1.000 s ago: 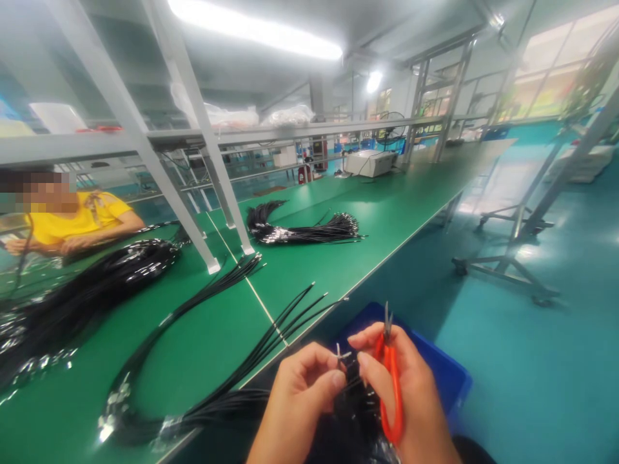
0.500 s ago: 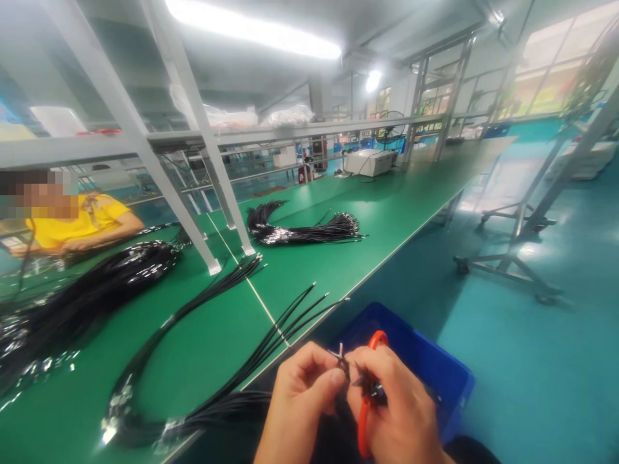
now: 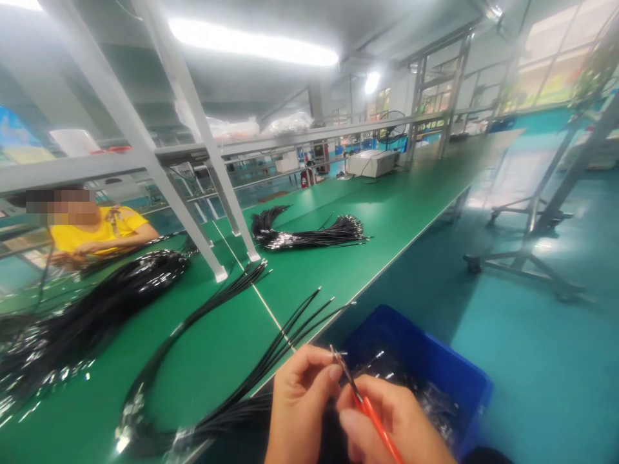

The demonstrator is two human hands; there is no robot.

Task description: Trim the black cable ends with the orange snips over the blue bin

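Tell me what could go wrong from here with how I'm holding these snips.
The blades of the snips in your right hand sit right by your left hand's fingertips, so a slip could nick them. The black cables run over the green table's edge beside your left hand and might snag or drag. If dropped, the snips could fall into the blue bin just beyond your right hand.

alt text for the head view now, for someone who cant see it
The right hand holds a red-handled tool, its tip at a thin piece pinched in the left hand. Black cable bundles lie on a green table; a blue bin stands beside it.
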